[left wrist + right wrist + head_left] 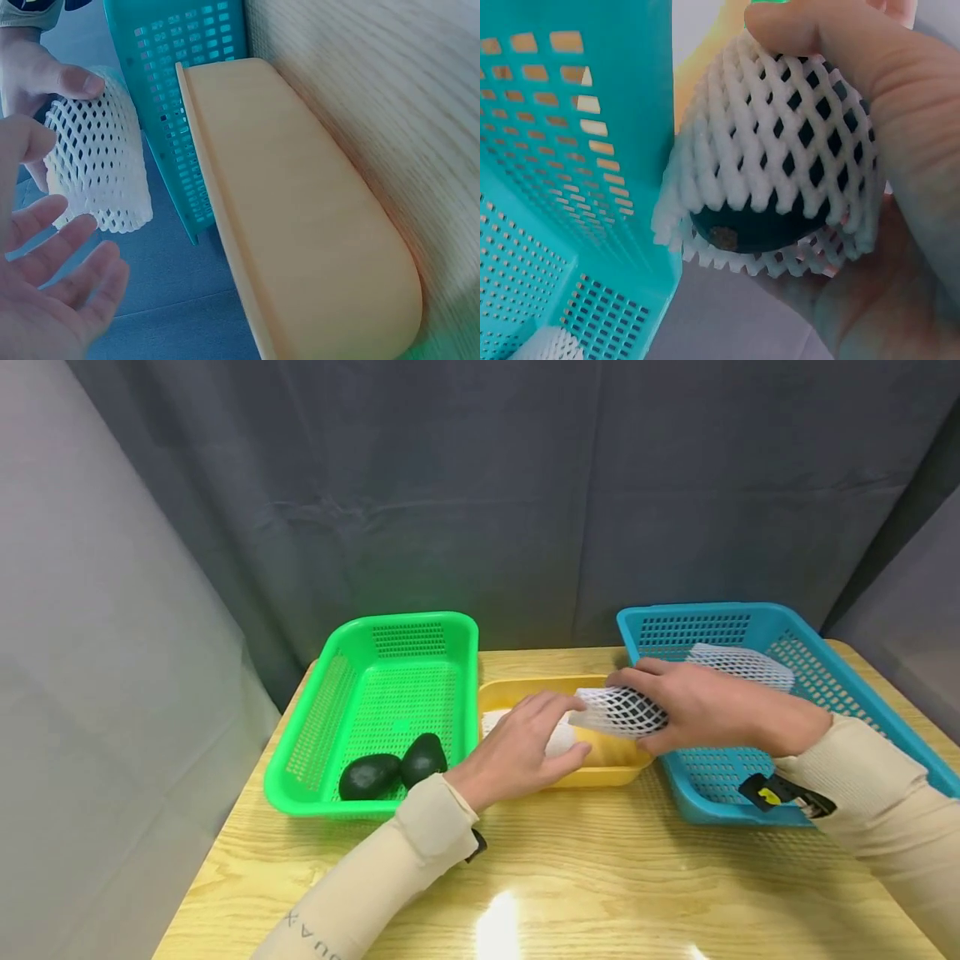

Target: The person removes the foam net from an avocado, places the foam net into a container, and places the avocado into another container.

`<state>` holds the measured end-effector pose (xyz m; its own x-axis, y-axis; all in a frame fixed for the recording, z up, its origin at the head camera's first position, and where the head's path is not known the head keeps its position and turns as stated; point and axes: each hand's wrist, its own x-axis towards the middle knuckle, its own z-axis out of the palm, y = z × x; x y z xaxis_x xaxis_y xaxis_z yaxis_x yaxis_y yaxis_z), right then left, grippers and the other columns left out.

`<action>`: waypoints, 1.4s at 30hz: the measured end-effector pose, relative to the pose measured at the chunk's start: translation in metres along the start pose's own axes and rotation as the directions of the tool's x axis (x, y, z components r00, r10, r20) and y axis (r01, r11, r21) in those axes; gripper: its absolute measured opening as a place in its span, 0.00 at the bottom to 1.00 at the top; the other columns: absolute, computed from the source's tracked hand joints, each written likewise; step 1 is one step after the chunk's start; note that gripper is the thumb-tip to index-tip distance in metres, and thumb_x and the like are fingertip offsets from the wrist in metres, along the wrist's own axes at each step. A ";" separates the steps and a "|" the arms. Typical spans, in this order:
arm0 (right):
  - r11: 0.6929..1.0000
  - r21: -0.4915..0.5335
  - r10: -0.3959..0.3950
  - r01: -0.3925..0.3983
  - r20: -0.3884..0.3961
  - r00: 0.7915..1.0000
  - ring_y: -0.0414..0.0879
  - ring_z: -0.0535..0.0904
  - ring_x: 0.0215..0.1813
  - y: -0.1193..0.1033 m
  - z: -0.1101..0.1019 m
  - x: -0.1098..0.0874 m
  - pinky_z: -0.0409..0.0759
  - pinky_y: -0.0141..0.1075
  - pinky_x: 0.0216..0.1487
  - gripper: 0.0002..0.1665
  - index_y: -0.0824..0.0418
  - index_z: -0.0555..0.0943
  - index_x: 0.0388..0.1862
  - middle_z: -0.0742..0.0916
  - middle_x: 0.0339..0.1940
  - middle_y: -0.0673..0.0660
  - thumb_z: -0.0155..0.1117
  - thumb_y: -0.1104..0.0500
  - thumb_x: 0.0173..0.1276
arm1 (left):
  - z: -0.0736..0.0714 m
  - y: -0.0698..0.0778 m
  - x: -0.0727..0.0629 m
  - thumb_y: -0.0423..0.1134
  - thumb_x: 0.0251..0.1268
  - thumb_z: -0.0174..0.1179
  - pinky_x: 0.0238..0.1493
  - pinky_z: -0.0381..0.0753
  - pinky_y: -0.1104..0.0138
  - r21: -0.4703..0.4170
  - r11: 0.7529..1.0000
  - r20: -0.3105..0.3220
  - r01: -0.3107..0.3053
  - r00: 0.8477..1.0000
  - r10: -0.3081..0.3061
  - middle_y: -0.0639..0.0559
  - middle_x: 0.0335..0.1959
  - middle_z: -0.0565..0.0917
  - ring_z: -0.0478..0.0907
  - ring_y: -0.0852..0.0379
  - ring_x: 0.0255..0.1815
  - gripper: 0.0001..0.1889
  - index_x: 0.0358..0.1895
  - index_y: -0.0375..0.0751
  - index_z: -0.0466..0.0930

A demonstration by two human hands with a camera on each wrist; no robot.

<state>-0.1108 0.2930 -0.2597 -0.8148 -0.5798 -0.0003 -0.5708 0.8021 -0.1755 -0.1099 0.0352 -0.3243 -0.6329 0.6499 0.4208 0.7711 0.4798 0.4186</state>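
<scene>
Above the yellow basket, my right hand grips an avocado wrapped in a white foam net sleeve. The dark fruit shows through the mesh, and its stem end is bare at the sleeve's open end in the right wrist view. My left hand is beside the sleeve's other end, fingers loosely bent and spread, holding nothing. In the left wrist view its fingertips are close to the sleeve; whether they touch it I cannot tell. Two bare avocados lie at the near end of the green basket.
The yellow basket stands in the middle with white foam net inside, partly hidden by my left hand. At the right is a blue basket holding a netted item. All stand on a wooden table before a dark curtain.
</scene>
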 end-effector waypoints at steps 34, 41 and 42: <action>0.987 -0.008 -0.159 0.159 0.016 0.987 0.36 0.78 0.41 -0.044 0.016 -0.005 0.82 0.29 0.40 0.40 0.51 0.77 0.67 0.84 0.51 0.48 0.81 0.53 0.54 | -0.013 0.004 -0.040 0.37 0.68 0.60 0.55 0.85 0.67 0.021 0.998 -0.070 -0.056 0.996 0.057 0.51 0.48 0.88 0.85 0.56 0.52 0.09 0.48 0.41 0.81; 0.984 0.005 -0.178 0.178 0.033 0.984 0.37 0.79 0.43 -0.052 0.023 -0.003 0.82 0.30 0.41 0.41 0.51 0.76 0.68 0.84 0.53 0.49 0.80 0.53 0.54 | -0.017 0.002 -0.050 0.34 0.65 0.57 0.48 0.84 0.68 -0.002 1.000 -0.080 0.000 0.997 0.000 0.53 0.42 0.87 0.84 0.56 0.47 0.08 0.46 0.42 0.79; 0.983 0.010 -0.184 0.184 0.036 0.982 0.38 0.79 0.43 -0.053 0.024 -0.002 0.82 0.30 0.41 0.41 0.51 0.76 0.68 0.84 0.53 0.49 0.80 0.53 0.54 | -0.018 0.002 -0.051 0.33 0.65 0.57 0.46 0.83 0.68 -0.004 1.000 -0.084 0.009 0.996 -0.009 0.53 0.42 0.87 0.83 0.57 0.45 0.07 0.45 0.42 0.79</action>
<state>-0.0761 0.2480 -0.2740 -0.6916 -0.7223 -0.0032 -0.7098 0.6804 -0.1824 -0.0771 -0.0077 -0.3310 -0.6436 0.5935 0.4833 0.7651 0.4832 0.4256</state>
